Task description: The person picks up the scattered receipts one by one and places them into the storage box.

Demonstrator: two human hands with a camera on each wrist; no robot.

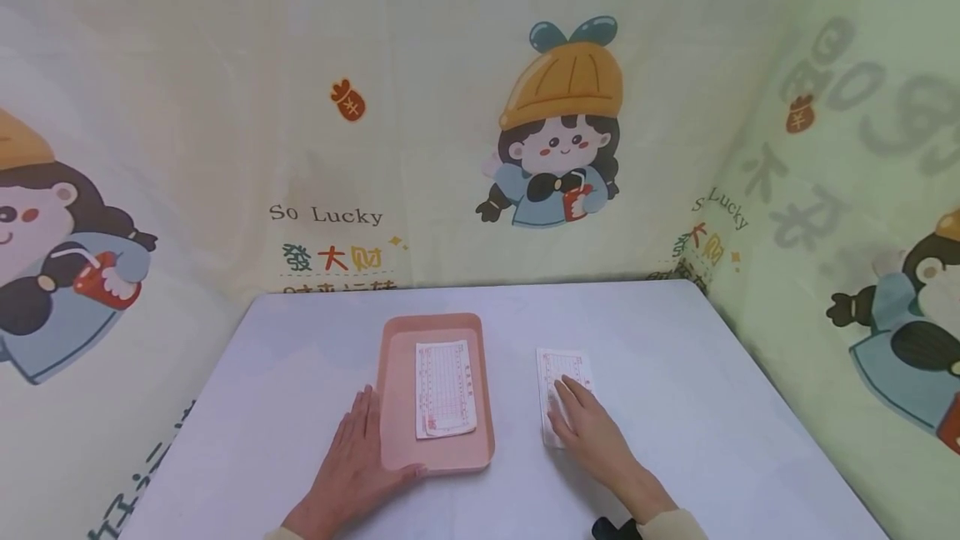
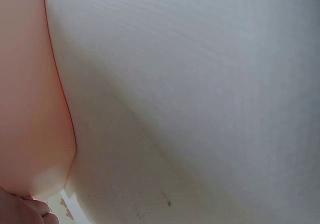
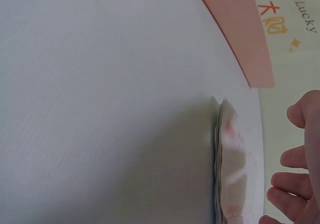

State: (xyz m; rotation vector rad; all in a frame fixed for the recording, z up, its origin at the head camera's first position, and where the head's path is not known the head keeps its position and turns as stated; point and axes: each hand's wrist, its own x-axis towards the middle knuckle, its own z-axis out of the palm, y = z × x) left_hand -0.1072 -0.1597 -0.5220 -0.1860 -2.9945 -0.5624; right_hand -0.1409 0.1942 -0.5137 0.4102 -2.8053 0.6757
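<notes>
A pink tray [image 1: 397, 440] holds a few white paper slips [image 1: 445, 390] printed with red lines, one overlapping another. My left hand [image 1: 356, 457] lies along the tray's left side, fingers straight and thumb at the near edge. To the tray's right sits a stack of similar slips [image 1: 551, 365] on the white table. Over that stack is my right hand [image 1: 592, 432], its fingers loosely bent. In the right wrist view the fingers [image 3: 292, 184] appear above the layered edge of the stack [image 3: 232, 184], apart from it. The left wrist view shows the tray's side [image 2: 30, 94] and part of the left hand [image 2: 25, 211].
The white table [image 1: 300, 373] is backed by a printed cloth [image 1: 442, 148] with cartoon figures, which also hangs at both sides. A small black object [image 1: 615, 530] shows by the right wrist.
</notes>
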